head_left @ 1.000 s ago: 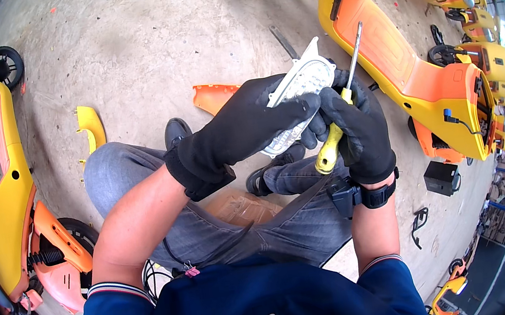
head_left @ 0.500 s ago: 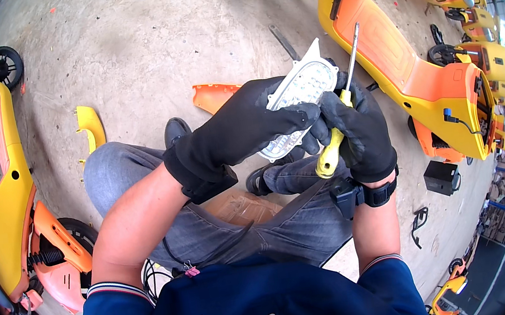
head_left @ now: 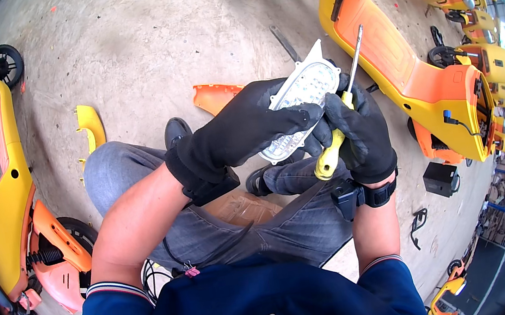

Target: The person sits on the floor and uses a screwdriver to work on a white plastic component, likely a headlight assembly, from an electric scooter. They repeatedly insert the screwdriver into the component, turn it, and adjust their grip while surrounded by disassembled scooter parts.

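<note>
Left hand point(head_left: 243, 134), black-gloved, clasped flat white plastic lamp panel with clear dotted lens point(head_left: 300, 108), held above lap. Right hand point(head_left: 358, 134), black-gloved, gripped yellow-handled screwdriver point(head_left: 342, 121), shaft pointing up beside panel's right edge. Large yellow-and-orange scooter body shell point(head_left: 405, 54) lay on concrete floor point(head_left: 143, 51) at right.

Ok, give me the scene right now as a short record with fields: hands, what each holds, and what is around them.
left hand: black-gloved left hand, shut on the clear plastic studded lamp lens panel
right hand: black-gloved right hand, grip shut on the yellow-handled screwdriver, shaft pointing up and away
posture: seated, hands above the jeans-clad knees
floor: bare concrete floor
nearby: orange and yellow scooter body shell to the right; loose yellow plastic trim piece to the left
</note>
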Motion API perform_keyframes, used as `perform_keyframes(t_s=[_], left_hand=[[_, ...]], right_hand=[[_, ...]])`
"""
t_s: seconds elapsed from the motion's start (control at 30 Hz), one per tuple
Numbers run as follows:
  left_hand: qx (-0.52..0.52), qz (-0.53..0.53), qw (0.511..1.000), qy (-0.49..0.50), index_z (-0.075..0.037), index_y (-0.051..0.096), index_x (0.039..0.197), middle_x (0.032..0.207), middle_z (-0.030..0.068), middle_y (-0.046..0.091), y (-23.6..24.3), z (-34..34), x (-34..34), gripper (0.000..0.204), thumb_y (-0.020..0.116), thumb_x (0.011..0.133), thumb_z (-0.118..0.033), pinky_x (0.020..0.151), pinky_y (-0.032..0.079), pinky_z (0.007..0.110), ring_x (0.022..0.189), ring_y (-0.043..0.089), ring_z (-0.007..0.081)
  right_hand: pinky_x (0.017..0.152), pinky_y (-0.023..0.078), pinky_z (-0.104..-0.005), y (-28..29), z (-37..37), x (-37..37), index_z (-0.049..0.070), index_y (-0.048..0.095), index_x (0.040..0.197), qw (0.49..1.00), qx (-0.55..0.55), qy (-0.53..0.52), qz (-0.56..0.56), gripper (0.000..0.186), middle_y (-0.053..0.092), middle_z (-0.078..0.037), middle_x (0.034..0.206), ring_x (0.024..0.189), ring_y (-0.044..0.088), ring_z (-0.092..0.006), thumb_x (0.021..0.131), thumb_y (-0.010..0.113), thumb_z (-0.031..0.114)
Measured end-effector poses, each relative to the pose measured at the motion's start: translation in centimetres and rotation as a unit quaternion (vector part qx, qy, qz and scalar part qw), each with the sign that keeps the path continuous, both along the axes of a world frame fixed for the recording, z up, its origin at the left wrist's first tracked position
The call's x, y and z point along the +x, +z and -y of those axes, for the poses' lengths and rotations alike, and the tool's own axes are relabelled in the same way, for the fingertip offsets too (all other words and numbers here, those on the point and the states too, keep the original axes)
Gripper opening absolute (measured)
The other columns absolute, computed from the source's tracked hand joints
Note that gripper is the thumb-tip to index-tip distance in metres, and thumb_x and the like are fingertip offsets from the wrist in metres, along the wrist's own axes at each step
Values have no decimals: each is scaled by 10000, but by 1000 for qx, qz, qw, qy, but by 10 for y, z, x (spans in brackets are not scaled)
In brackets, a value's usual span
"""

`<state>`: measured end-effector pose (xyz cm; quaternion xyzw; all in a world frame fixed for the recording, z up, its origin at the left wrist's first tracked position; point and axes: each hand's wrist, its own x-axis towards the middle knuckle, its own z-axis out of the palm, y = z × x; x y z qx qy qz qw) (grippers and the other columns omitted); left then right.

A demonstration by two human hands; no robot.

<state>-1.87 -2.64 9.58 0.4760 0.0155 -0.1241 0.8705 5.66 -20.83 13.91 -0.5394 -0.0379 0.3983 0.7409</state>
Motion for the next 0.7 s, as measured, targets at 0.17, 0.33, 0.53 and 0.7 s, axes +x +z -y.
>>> perform_keyframes(t_s=[0.17,0.33,0.53,0.7], left_hand=[[-27,5,1000,9,49,591,1277,1103,96,698,-3,1,1,384,664,929,-99,841,538,258,943,669,116],[-40,17,999,9,56,574,1280,1059,110,700,-4,3,1,375,639,942,-93,811,554,265,891,688,141],[-52,7,998,27,55,571,1273,995,118,706,3,-3,2,366,614,971,-148,777,566,260,856,701,163],[-36,14,998,39,44,581,1277,1049,102,705,-6,1,6,380,627,975,-182,783,556,258,875,684,126]], right_hand=[[560,553,-341,0,0,3,-9,494,1206,1000,-11,7,19,281,597,-94,734,571,596,-169,962,604,75],[619,545,-297,-13,14,7,-45,487,1279,999,20,-8,34,347,638,-130,907,686,597,-147,989,572,124],[745,544,-310,-24,32,12,-47,445,1392,999,8,-21,40,439,629,-122,1109,870,609,-163,994,545,109],[900,540,-337,-35,39,11,-55,461,1384,997,-62,-38,17,512,621,-147,1178,1033,629,-203,897,595,23]])
